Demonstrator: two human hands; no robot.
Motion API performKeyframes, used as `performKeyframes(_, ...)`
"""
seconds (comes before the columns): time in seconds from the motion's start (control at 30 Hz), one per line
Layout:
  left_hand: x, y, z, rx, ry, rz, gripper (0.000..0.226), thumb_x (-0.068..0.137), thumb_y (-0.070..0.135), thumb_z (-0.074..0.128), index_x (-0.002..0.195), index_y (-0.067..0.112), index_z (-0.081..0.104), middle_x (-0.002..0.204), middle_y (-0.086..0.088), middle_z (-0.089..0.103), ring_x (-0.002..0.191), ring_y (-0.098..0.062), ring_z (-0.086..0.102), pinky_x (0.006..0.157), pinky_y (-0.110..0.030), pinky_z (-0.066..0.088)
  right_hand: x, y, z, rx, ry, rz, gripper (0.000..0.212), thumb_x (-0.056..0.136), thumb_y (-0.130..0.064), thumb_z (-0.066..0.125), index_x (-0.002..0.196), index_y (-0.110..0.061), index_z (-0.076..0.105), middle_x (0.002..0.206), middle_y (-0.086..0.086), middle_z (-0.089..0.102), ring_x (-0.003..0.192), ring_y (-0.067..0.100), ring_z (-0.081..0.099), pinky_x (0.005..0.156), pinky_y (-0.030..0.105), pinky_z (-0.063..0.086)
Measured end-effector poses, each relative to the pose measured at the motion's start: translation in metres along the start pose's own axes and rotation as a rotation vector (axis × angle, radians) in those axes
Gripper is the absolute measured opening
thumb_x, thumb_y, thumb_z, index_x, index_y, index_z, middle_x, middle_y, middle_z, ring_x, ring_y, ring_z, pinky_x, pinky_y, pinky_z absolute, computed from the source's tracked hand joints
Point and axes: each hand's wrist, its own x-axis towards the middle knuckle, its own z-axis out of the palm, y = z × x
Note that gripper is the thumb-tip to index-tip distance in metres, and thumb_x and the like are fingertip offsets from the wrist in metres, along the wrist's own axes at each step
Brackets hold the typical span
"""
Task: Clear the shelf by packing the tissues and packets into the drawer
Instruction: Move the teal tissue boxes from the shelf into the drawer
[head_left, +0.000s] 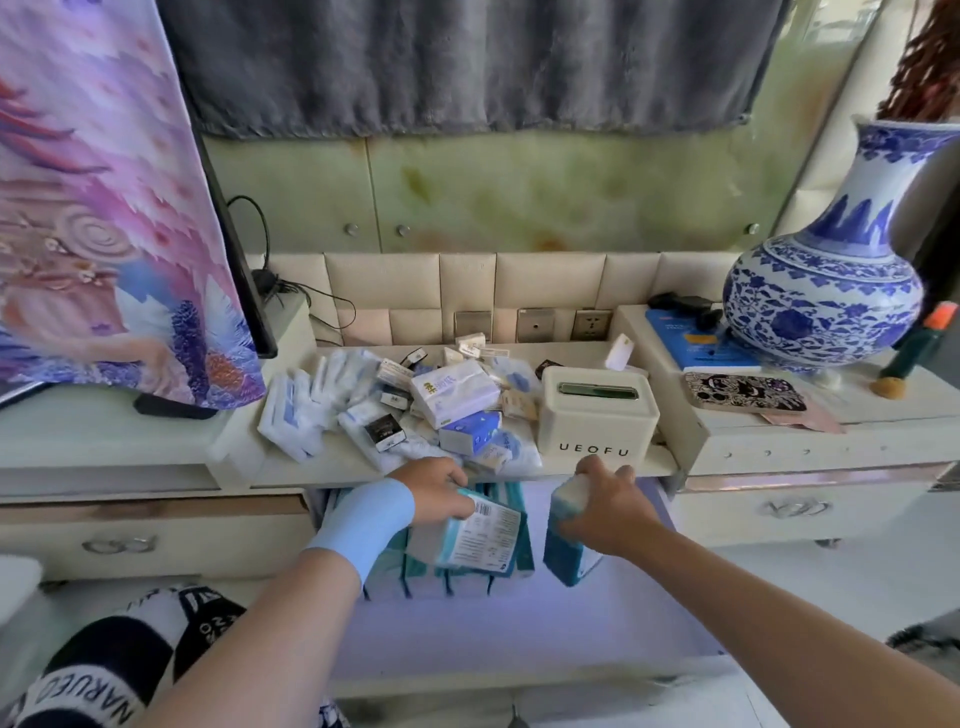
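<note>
The drawer (519, 639) was seen pulled out beneath the front edge of the shelf (322, 470). Its left rear part was taken up by a row of teal packs (415, 571) stood on edge. Bare floor was left along the drawer's near edge and across its right half, so open room lay there.

On the shelf, a pile of tissue packets and small boxes (395, 410) was heaped from the left end to the middle, some reaching the front edge. A white tissue holder (597, 415) lettered UEOFU was set at the right end, close to that edge. A blue-and-white vase (826, 291) was stood on the higher cabinet top, well apart to the right.

Both hands were held just below the shelf's front edge. The left hand (434, 491), a blue band at its wrist, was curled over the upper end of a labelled tissue packet (480, 535), which was gripped above the teal row. The right hand (605, 506) was clamped on the white top of a blue-and-white tissue pack (569, 545), held upright over the drawer's open right half, beside the row and apart from it.
</note>
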Motion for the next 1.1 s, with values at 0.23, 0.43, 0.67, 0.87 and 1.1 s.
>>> performKeyframes(0.23, 0.019, 0.011, 0.021, 0.06, -0.055, 0.054, 0.046, 0.075, 0.036, 0.062, 0.121, 0.04, 0.056, 0.116, 0.009, 0.053, 0.102, -0.013, 0.056, 0.078, -0.025, 0.047, 0.006, 0.015, 0.038, 0.873, 0.084, 0.785, 0.087, 0.08, -0.063, 0.065, 0.144, -0.023, 0.02, 0.137, 0.014, 0.039, 0.076, 0.042, 0.069, 0.033, 0.032, 0.05)
performKeyframes(0.43, 0.032, 0.013, 0.028, 0.054, -0.065, 0.074, 0.043, 0.079, 0.034, 0.062, 0.121, 0.04, 0.055, 0.116, 0.008, 0.052, 0.103, -0.014, 0.055, 0.078, -0.026, 0.044, -0.001, 0.026, 0.063, 0.627, -0.576, 0.477, 0.04, 0.099, -0.036, 0.045, 0.13, -0.012, 0.042, 0.139, 0.012, 0.045, 0.083, 0.029, 0.073, 0.077, 0.048, 0.061)
performKeyframes(0.67, 0.045, 0.015, 0.032, -0.033, -0.084, 0.082, 0.053, 0.07, 0.035, 0.065, 0.118, 0.047, 0.049, 0.112, 0.012, 0.056, 0.103, -0.012, 0.057, 0.089, -0.034, 0.052, 0.026, 0.025, 0.056, 0.001, -0.489, 0.205, 0.02, 0.094, -0.03, 0.049, 0.103, -0.012, 0.053, 0.106, 0.006, 0.063, 0.075, 0.021, 0.072, 0.058, 0.029, 0.056)
performKeyframes(0.87, 0.061, 0.038, 0.037, -0.167, -0.089, 0.14, 0.046, 0.065, 0.036, 0.064, 0.109, 0.045, 0.052, 0.1, 0.007, 0.057, 0.098, -0.014, 0.059, 0.088, -0.036, 0.051, 0.06, 0.024, 0.019, 0.291, -0.43, 0.036, 0.04, 0.09, -0.006, 0.045, 0.125, -0.018, 0.061, 0.125, 0.002, 0.061, 0.113, 0.021, 0.058, 0.087, 0.032, 0.052)
performKeyframes(1.1, 0.074, 0.063, 0.072, -0.277, -0.103, 0.185, 0.038, 0.067, 0.031, 0.063, 0.1, 0.045, 0.052, 0.104, -0.002, 0.068, 0.093, -0.024, 0.066, 0.077, -0.036, 0.056, 0.06, 0.056, 0.006, 0.354, -0.756, -0.099, 0.048, 0.08, -0.019, 0.066, 0.125, -0.029, 0.054, 0.113, 0.003, 0.07, 0.105, 0.021, 0.069, 0.092, 0.04, 0.057)
